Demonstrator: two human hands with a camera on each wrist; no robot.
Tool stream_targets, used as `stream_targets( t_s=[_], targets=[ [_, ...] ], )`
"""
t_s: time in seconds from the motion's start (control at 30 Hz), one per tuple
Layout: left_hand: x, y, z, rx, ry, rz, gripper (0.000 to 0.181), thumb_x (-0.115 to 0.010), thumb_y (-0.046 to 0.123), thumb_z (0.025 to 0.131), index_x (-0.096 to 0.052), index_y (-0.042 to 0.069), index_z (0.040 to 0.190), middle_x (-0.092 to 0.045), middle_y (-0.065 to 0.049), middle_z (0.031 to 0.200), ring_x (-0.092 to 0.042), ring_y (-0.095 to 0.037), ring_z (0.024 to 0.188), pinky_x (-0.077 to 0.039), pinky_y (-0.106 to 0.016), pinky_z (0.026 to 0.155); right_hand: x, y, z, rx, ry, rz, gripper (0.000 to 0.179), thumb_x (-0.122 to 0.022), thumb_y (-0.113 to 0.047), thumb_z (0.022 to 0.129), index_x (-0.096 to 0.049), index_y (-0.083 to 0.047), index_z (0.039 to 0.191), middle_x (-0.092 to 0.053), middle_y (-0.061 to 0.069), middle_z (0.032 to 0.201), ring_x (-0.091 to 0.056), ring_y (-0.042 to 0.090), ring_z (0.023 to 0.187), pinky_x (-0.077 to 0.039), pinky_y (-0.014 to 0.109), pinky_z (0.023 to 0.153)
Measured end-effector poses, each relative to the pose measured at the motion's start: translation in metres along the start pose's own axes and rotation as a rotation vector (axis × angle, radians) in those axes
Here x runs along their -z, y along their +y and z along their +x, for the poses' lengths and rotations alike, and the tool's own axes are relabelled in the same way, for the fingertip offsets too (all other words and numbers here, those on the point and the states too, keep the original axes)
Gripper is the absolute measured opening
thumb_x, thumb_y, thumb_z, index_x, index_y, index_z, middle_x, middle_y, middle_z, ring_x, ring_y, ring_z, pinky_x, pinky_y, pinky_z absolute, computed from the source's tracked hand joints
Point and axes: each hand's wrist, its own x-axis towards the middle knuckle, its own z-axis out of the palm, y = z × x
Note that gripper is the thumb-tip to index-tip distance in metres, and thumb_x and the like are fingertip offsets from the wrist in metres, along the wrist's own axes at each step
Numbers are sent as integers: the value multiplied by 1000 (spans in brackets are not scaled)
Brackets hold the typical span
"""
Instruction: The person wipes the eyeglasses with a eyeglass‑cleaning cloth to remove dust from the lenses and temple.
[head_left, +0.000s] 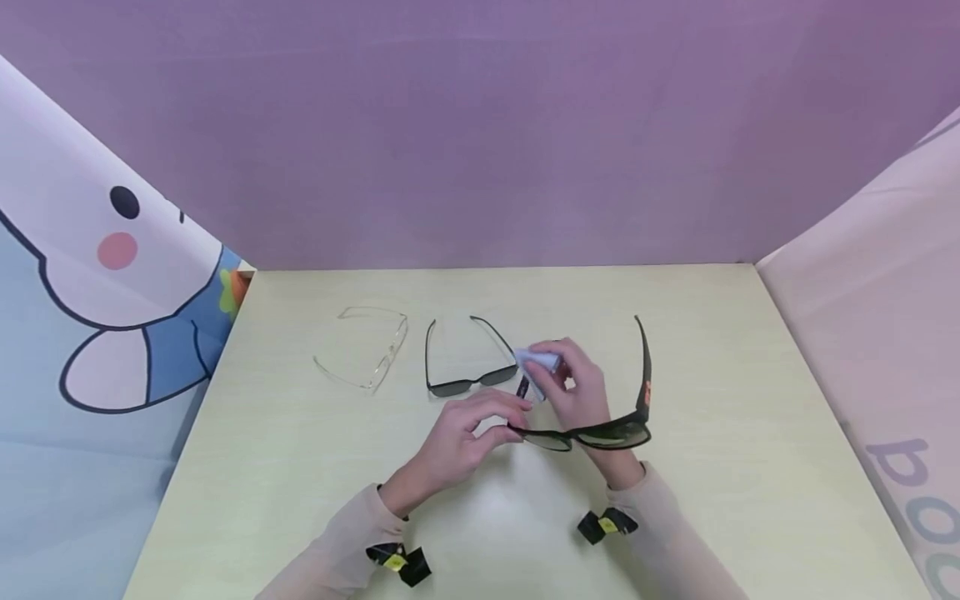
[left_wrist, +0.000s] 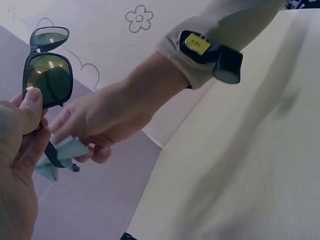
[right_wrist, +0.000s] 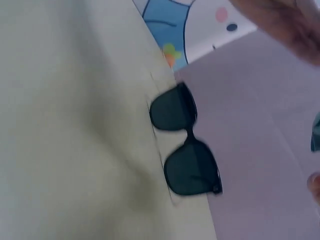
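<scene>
My left hand (head_left: 465,437) pinches a pair of black-framed sunglasses (head_left: 611,435) at one end of the front, thumb against the lens edge in the left wrist view. The lenses look greenish. One temple arm (head_left: 645,358) sticks out on the right, bearing a small orange mark. My right hand (head_left: 581,392) holds a light blue cloth (left_wrist: 70,149) at the other temple arm, whose dark tip shows past the cloth. In the right wrist view only an edge of the cloth (right_wrist: 316,132) and a fingertip appear at the right border.
A second pair of dark sunglasses (head_left: 453,389) rests on the pale table (head_left: 262,467) with its arms unfolded, just beyond my hands. Left of it lies a pair of thin-framed clear glasses (head_left: 386,362), also unfolded. A purple wall (head_left: 480,150) rises behind the table.
</scene>
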Motion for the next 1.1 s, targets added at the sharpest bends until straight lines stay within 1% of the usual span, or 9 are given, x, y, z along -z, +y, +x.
stream_targets(
  t_s=[0.1, 0.17, 0.37, 0.43, 0.5, 0.63, 0.73, 0.97, 1.1],
  targets=[
    [0, 1, 0, 11, 1, -2, 20, -78, -7, 82, -72, 6, 96, -77, -13, 106, -72, -26, 107, -55, -39, 105, 2, 5, 6, -97, 77, -71, 24, -76, 2, 89, -68, 0, 112, -65, 11, 86, -45, 4, 65, -38, 13, 54],
    [0, 1, 0, 13, 2, -1, 20, -78, -7, 82, -72, 6, 96, -77, -13, 106, -72, -26, 107, -56, -40, 105, 2, 6, 7, -123, 92, -73, 23, -76, 0, 90, -69, 0, 112, -66, 11, 86, -45, 5, 65, -38, 13, 54],
    [0, 2, 2, 13, -2, 6, 20, -78, -7, 82, -72, 6, 96, -77, -14, 107, -71, -27, 109, -56, -38, 103, 2, -4, -3, 1, -64, 41, 32, -75, 13, 85, -66, -1, 112, -65, 11, 91, -49, 4, 69, -43, 15, 55],
    [1, 3, 2, 16, -1, 6, 19, -78, -7, 83, -72, 6, 96, -76, -14, 108, -71, -27, 109, -56, -39, 104, 1, -5, -4, 37, -75, 44, 34, -74, 14, 84, -66, -1, 113, -65, 11, 91, -50, 5, 69, -43, 16, 54],
    [1, 3, 2, 19, -1, 5, 19, -78, -7, 83, -72, 6, 96, -77, -14, 107, -71, -27, 109, -55, -39, 105, 1, -4, -2, 32, -36, 6, 31, -74, 11, 86, -66, -1, 113, -64, 10, 88, -48, 5, 67, -42, 17, 52],
    [1, 4, 2, 15, -3, 7, 19, -78, -6, 83, -72, 6, 96, -77, -12, 106, -72, -26, 107, -55, -40, 106, 4, 3, 6, -101, 94, -122, 21, -75, -4, 93, -67, -2, 113, -60, 8, 80, -44, 7, 63, -36, 13, 50],
    [1, 4, 2, 6, -1, 13, 19, -79, -6, 82, -72, 7, 96, -77, -12, 106, -72, -26, 106, -56, -39, 104, 5, 5, 8, -170, 118, -144, 20, -74, -8, 95, -68, -2, 113, -60, 6, 80, -44, 7, 63, -35, 12, 50],
    [2, 5, 3, 21, 1, 15, 18, -78, -6, 83, -72, 5, 96, -76, -14, 109, -71, -26, 109, -55, -39, 105, 3, -10, 0, -2, -79, 3, 30, -74, 10, 88, -67, -4, 114, -65, 7, 89, -49, 6, 67, -42, 18, 52],
    [2, 6, 3, 40, 4, 8, 17, -77, -6, 84, -72, 5, 96, -76, -13, 108, -71, -26, 108, -55, -40, 106, 4, -5, 4, -31, -21, -84, 25, -74, 3, 91, -67, -3, 114, -63, 7, 85, -46, 7, 64, -39, 16, 51]
  ],
)
